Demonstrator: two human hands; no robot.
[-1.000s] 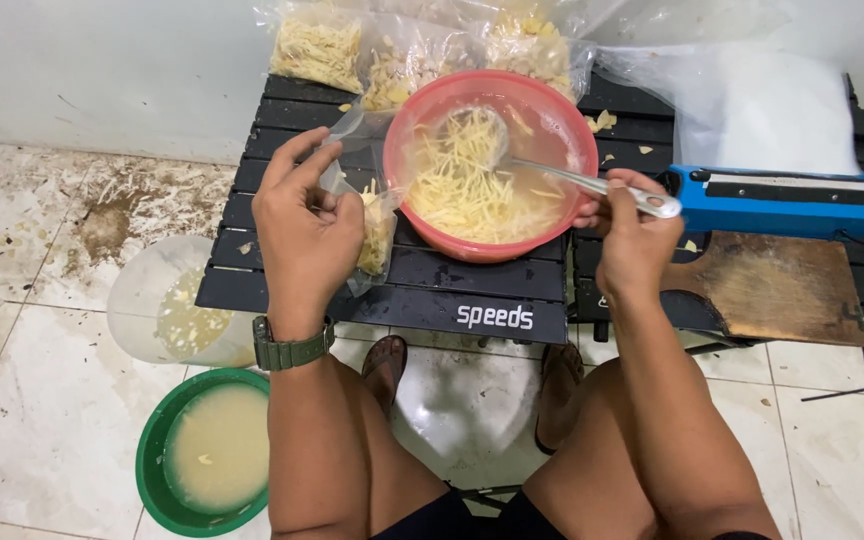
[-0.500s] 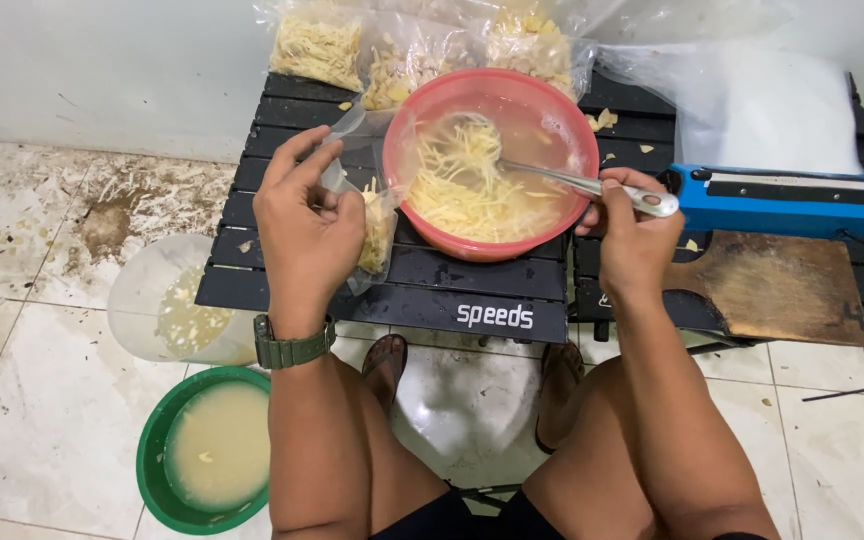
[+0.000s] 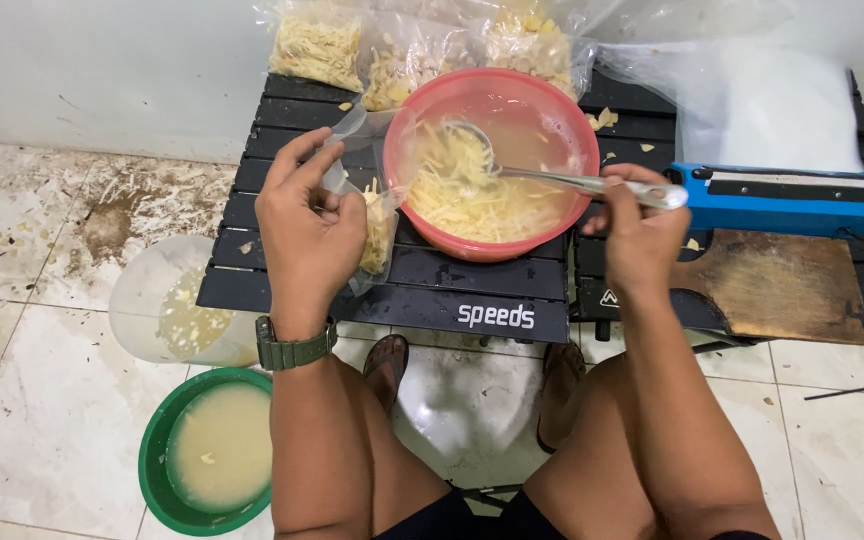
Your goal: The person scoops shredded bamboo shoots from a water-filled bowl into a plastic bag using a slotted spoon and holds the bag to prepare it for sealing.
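Head view: left hand (image 3: 307,225) fingers pinching plastic bag (image 3: 377,215); right hand (image 3: 637,225) fingers gripping spoon (image 3: 552,178).

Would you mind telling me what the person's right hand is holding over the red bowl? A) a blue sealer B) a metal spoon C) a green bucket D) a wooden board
B: the right hand grips the handle of a metal spoon whose scoop end reaches into the shredded strips in the red bowl.

Glossy red plastic bowl (image 3: 552,120), shiny metal spoon (image 3: 572,180), clear plastic bag (image 3: 377,215)
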